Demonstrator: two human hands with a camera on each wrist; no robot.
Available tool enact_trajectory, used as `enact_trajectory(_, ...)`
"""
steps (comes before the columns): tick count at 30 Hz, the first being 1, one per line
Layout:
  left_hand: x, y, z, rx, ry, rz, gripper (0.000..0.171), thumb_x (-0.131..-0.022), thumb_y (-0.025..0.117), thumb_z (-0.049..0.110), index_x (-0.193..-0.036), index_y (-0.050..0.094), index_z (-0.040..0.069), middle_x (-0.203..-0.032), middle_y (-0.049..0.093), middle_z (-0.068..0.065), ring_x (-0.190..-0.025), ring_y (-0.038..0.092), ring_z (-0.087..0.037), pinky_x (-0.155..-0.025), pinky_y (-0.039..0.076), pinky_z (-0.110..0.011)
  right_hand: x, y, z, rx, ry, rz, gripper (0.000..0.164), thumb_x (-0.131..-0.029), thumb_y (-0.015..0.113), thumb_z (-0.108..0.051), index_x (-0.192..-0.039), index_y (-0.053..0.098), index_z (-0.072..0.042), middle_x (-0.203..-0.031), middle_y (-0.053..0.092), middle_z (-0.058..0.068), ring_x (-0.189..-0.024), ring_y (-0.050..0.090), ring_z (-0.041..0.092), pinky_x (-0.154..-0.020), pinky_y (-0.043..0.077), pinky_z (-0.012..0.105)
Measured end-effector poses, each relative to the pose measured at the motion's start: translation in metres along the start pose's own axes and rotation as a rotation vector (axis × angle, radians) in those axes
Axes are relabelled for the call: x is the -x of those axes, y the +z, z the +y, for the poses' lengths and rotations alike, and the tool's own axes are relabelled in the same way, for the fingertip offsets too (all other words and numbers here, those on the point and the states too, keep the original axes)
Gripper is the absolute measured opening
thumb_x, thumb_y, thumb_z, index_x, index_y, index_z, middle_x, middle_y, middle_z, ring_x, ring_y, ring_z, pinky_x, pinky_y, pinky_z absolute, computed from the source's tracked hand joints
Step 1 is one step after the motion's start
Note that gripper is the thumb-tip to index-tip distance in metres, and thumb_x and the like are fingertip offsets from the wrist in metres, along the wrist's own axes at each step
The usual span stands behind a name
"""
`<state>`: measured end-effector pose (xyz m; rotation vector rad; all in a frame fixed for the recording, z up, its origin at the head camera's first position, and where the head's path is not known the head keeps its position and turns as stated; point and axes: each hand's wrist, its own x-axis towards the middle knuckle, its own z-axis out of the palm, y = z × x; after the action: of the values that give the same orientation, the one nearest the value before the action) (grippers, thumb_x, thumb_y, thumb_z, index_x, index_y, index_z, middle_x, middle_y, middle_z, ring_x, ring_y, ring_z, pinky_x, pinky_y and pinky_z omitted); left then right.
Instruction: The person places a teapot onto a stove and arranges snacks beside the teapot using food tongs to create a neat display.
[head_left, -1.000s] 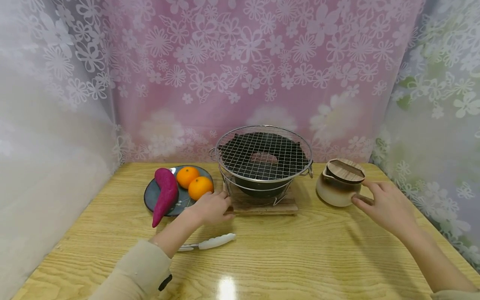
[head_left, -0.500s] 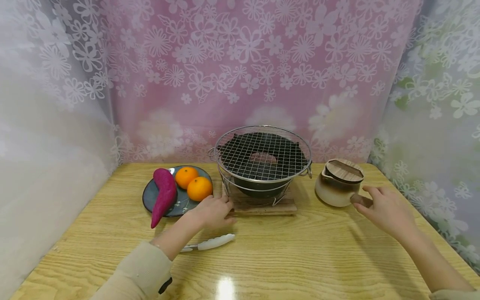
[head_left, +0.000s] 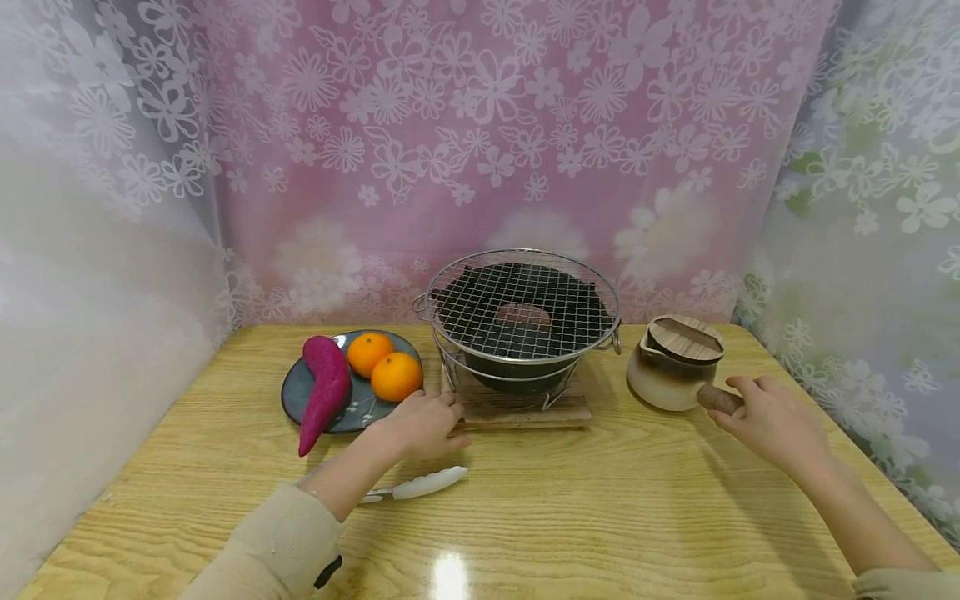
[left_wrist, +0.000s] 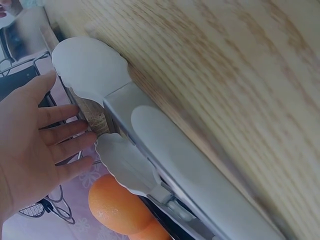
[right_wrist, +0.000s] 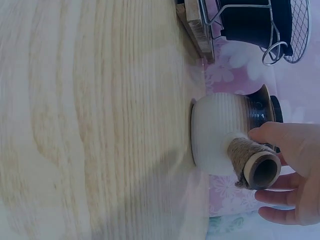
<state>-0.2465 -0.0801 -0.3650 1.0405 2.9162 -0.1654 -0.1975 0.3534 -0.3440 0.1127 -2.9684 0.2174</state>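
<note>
My right hand [head_left: 776, 421] is at the brown handle [head_left: 722, 401] of a cream-and-brown side-handled teapot [head_left: 663, 387] with a wooden lid [head_left: 686, 337]. In the right wrist view the thumb lies by the twine-wrapped handle [right_wrist: 245, 155], and the loosely extended fingers [right_wrist: 277, 215] are beyond it. My left hand [head_left: 420, 425], empty with fingers spread, is low between the dark plate [head_left: 296, 396] and the wooden board [head_left: 525, 417] under a tabletop grill [head_left: 525, 358]. Tongs with white scalloped heads [left_wrist: 90, 70] lie on the table nearer me, partly hidden by the left forearm.
The plate at left carries a purple sweet potato [head_left: 326, 387] and two oranges [head_left: 396, 377]. A round wire rack [head_left: 562, 317] tops the grill, with its loop handles sticking out. A flowered pink curtain [head_left: 487, 167] hangs behind the table [head_left: 562, 517].
My right hand has drawn back slightly from the teapot, its fingers away from the body, and more of the handle shows. The left hand has hardly moved. The view has shifted slightly.
</note>
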Motion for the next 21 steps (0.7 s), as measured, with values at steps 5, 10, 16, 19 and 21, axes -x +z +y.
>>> enact_trajectory(5, -0.0007, -0.0010, 0.0015, -0.020, 0.006, -0.003, 0.039, -0.090, 0.054, 0.045, -0.108, 0.064, 0.012, -0.112, 0.058, -0.007, -0.105, 0.055, -0.024, -0.083, 0.042, -0.039, -0.0007, 0.0006, 0.0025, 0.002, 0.004, -0.013, 0.063, -0.084, 0.063, -0.033, -0.120, 0.047, 0.015, -0.105, 0.048, 0.039, -0.087, 0.050, 0.051, -0.060, 0.042, 0.052)
enact_trajectory(10, -0.0015, -0.0009, 0.0028, -0.047, 0.014, -0.015, 0.042, -0.090, 0.053, 0.045, -0.112, 0.062, 0.011, -0.120, 0.056, -0.011, -0.110, 0.053, -0.026, -0.085, 0.042, -0.040, -0.0022, 0.0026, 0.0034, 0.001, 0.009, -0.030, 0.062, -0.083, 0.064, -0.034, -0.120, 0.047, 0.013, -0.104, 0.048, 0.038, -0.087, 0.050, 0.052, -0.058, 0.042, 0.053)
enact_trajectory(16, -0.0018, 0.0001, 0.0032, -0.065, 0.021, -0.011, 0.042, -0.090, 0.053, 0.045, -0.112, 0.062, 0.010, -0.118, 0.056, -0.011, -0.109, 0.053, -0.026, -0.085, 0.042, -0.040, -0.0041, 0.0056, 0.0038, 0.008, -0.021, -0.021, 0.050, -0.082, 0.065, -0.032, -0.113, 0.054, 0.005, -0.095, 0.054, 0.030, -0.082, 0.054, 0.044, -0.053, 0.042, 0.048)
enact_trajectory(19, -0.0016, -0.0005, 0.0033, -0.075, 0.026, -0.005, 0.042, -0.090, 0.054, 0.045, -0.112, 0.062, 0.010, -0.117, 0.057, -0.011, -0.108, 0.054, -0.027, -0.085, 0.043, -0.040, -0.0051, 0.0066, 0.0048, 0.012, -0.015, -0.019, 0.045, -0.081, 0.067, -0.032, -0.109, 0.056, 0.003, -0.091, 0.055, 0.026, -0.078, 0.054, 0.040, -0.049, 0.040, 0.045)
enact_trajectory(21, -0.0016, -0.0014, 0.0035, -0.077, 0.025, -0.006, 0.041, -0.091, 0.053, 0.045, -0.112, 0.062, 0.010, -0.117, 0.057, -0.011, -0.107, 0.054, -0.027, -0.085, 0.043, -0.040, -0.0063, 0.0070, 0.0059, 0.015, -0.001, -0.017, 0.043, -0.081, 0.067, -0.033, -0.104, 0.057, 0.002, -0.089, 0.055, 0.024, -0.074, 0.054, 0.038, -0.047, 0.038, 0.043)
